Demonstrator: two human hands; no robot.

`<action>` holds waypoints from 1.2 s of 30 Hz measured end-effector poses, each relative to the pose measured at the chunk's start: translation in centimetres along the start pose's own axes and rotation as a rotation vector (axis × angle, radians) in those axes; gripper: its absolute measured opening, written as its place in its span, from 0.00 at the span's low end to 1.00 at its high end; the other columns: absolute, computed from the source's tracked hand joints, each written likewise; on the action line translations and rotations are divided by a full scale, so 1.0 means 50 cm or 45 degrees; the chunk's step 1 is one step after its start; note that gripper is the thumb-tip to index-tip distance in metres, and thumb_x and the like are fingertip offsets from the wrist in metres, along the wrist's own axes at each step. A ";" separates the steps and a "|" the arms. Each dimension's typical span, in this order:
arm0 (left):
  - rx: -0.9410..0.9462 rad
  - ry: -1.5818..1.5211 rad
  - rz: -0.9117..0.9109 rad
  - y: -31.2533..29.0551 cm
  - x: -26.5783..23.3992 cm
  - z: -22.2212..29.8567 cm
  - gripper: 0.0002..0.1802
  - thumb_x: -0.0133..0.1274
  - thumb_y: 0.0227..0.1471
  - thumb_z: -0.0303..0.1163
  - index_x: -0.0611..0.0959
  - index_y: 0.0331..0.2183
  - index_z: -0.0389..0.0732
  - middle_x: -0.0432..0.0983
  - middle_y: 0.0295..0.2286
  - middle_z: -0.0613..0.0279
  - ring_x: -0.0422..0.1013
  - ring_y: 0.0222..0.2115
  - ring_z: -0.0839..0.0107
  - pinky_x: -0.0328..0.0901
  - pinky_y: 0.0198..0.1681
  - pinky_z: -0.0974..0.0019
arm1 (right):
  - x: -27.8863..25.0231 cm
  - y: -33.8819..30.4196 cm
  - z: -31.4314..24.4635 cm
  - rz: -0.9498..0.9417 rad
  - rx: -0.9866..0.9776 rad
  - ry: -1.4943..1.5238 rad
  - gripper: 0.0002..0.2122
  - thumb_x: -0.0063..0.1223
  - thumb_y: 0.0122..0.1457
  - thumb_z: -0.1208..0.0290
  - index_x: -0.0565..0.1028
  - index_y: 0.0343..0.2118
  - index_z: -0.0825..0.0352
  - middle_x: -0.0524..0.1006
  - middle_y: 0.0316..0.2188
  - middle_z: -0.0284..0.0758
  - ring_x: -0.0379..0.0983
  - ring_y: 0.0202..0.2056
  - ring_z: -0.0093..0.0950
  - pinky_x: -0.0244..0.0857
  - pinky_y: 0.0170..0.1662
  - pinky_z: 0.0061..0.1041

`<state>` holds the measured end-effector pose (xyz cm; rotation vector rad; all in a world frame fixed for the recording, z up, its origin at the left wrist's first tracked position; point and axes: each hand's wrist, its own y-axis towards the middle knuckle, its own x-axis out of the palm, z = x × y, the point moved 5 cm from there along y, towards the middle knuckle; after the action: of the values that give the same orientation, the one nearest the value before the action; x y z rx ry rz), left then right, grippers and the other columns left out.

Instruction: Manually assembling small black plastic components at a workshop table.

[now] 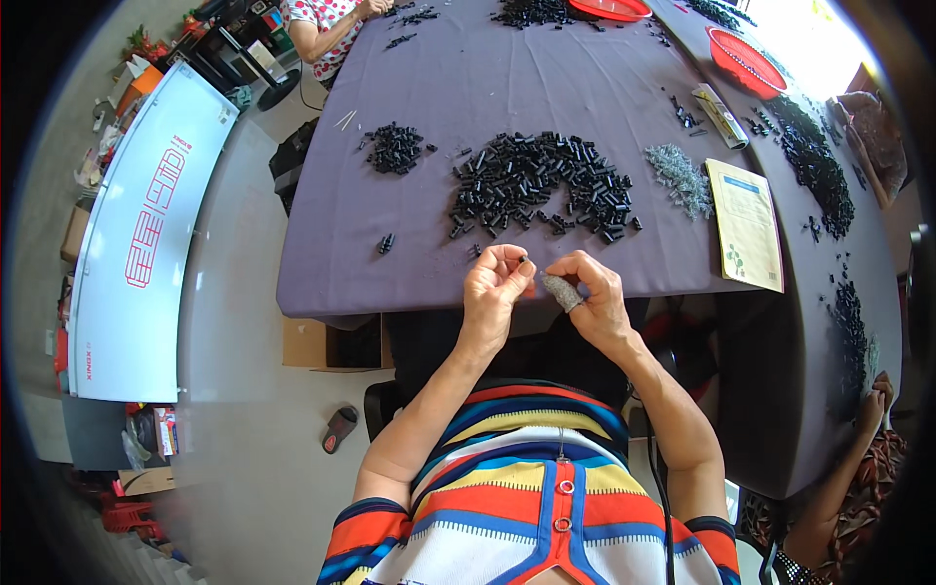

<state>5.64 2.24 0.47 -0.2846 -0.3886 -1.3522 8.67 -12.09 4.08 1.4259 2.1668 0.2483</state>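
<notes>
Lower centre: the left hand (494, 289) is pinching one small black piece (524, 259) between thumb and index fingers, gap narrow. Just beside it, the right hand (598, 298) is gripping a grey rough-textured clump (563, 292); its exact make is not showing. The two items are sitting apart, so work on this piece is looking unfinished.

Pose: both forearms are slanting inward from the lower frame, elbows bending, wrists hanging at the near edge of the purple-covered surface (336, 219).

Beyond, left of centre: a few black pieces (386, 244) are lying loose. Centre: a large black heap (507, 185) is spreading out, suggesting much is remaining. Upper left of it, a smaller black heap (395, 149) is standing separate, possibly the finished portion; cannot confirm. Right of centre: a grey pile (680, 180) is lying next to a yellow booklet (744, 224).

Upper right, farther: a red basket (749, 70) is resting.
</notes>
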 end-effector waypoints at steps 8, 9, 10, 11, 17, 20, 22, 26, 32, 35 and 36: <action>-0.117 -0.189 0.041 -0.007 -0.007 -0.011 0.04 0.53 0.52 0.24 0.76 0.33 0.38 0.74 0.26 0.63 0.69 0.24 0.78 0.65 0.29 0.75 | 0.017 -0.004 -0.018 0.017 -0.199 -0.110 0.14 0.51 0.39 0.88 0.72 0.32 0.70 0.74 0.29 0.38 0.73 0.29 0.36 0.66 0.32 0.28; -0.115 -0.191 0.045 -0.007 -0.006 -0.010 0.04 0.53 0.52 0.24 0.76 0.33 0.38 0.74 0.26 0.63 0.69 0.24 0.78 0.65 0.29 0.75 | 0.015 -0.004 -0.017 0.030 -0.184 -0.130 0.17 0.49 0.34 0.89 0.72 0.32 0.69 0.74 0.29 0.38 0.73 0.30 0.39 0.67 0.32 0.30; -0.125 -0.174 0.050 -0.007 -0.005 -0.010 0.03 0.53 0.52 0.24 0.76 0.32 0.38 0.74 0.26 0.64 0.69 0.24 0.78 0.65 0.28 0.76 | 0.016 -0.004 -0.017 0.027 -0.184 -0.130 0.17 0.49 0.34 0.89 0.72 0.32 0.69 0.74 0.29 0.38 0.73 0.30 0.39 0.67 0.32 0.30; -0.133 -0.157 0.054 -0.007 -0.004 -0.010 0.03 0.54 0.52 0.24 0.76 0.31 0.39 0.74 0.25 0.64 0.69 0.23 0.78 0.65 0.27 0.76 | 0.016 -0.005 -0.014 0.029 -0.175 -0.136 0.17 0.49 0.34 0.89 0.72 0.31 0.69 0.74 0.28 0.38 0.73 0.30 0.39 0.67 0.32 0.30; -0.141 -0.056 0.060 -0.011 -0.001 -0.003 0.02 0.55 0.51 0.24 0.78 0.27 0.39 0.73 0.21 0.66 0.68 0.20 0.79 0.64 0.24 0.76 | 0.014 -0.006 -0.011 0.028 -0.131 -0.151 0.13 0.51 0.36 0.89 0.72 0.29 0.69 0.74 0.26 0.37 0.73 0.28 0.35 0.66 0.30 0.27; -0.236 -0.104 0.012 -0.021 -0.014 -0.011 0.01 0.54 0.50 0.23 0.78 0.29 0.38 0.74 0.22 0.64 0.69 0.20 0.76 0.65 0.25 0.74 | 0.021 -0.006 -0.008 -0.037 -0.008 -0.094 0.11 0.53 0.39 0.88 0.72 0.28 0.69 0.74 0.24 0.36 0.73 0.26 0.31 0.66 0.28 0.25; -0.287 -0.179 -0.012 -0.033 -0.026 -0.011 0.01 0.54 0.50 0.23 0.78 0.29 0.39 0.74 0.23 0.63 0.69 0.20 0.75 0.65 0.26 0.74 | 0.028 -0.007 -0.005 -0.104 0.065 -0.051 0.10 0.54 0.40 0.88 0.72 0.27 0.69 0.74 0.23 0.36 0.73 0.25 0.29 0.66 0.28 0.23; -0.404 -0.424 0.035 -0.046 -0.043 -0.023 0.01 0.53 0.51 0.24 0.78 0.30 0.39 0.74 0.26 0.61 0.69 0.22 0.74 0.66 0.28 0.71 | 0.041 0.000 -0.007 -0.180 0.161 -0.031 0.11 0.54 0.41 0.87 0.73 0.29 0.69 0.75 0.24 0.36 0.73 0.25 0.29 0.66 0.29 0.23; -0.186 -0.669 0.340 -0.031 -0.108 0.025 0.02 0.52 0.52 0.24 0.78 0.32 0.40 0.75 0.26 0.59 0.69 0.24 0.76 0.67 0.30 0.74 | 0.081 0.045 0.000 -0.315 0.030 -0.241 0.12 0.52 0.42 0.86 0.73 0.32 0.69 0.75 0.28 0.40 0.74 0.30 0.37 0.68 0.33 0.29; -0.088 -0.668 0.394 -0.026 -0.144 0.039 0.05 0.54 0.52 0.24 0.78 0.34 0.40 0.75 0.26 0.61 0.70 0.23 0.77 0.66 0.28 0.74 | 0.132 0.078 -0.018 -0.384 -0.146 -0.468 0.12 0.52 0.45 0.80 0.73 0.36 0.65 0.73 0.31 0.42 0.72 0.33 0.44 0.67 0.34 0.37; -0.089 -0.672 0.393 -0.025 -0.148 0.036 0.05 0.54 0.52 0.24 0.78 0.34 0.40 0.75 0.26 0.61 0.70 0.23 0.77 0.66 0.28 0.74 | 0.149 0.086 -0.017 -0.378 -0.176 -0.537 0.13 0.53 0.46 0.79 0.73 0.37 0.65 0.73 0.31 0.42 0.72 0.32 0.44 0.67 0.33 0.37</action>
<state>2.95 9.33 -1.11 -0.7358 -0.7055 -0.9758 9.39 -3.49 4.22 0.9607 1.9324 -0.0130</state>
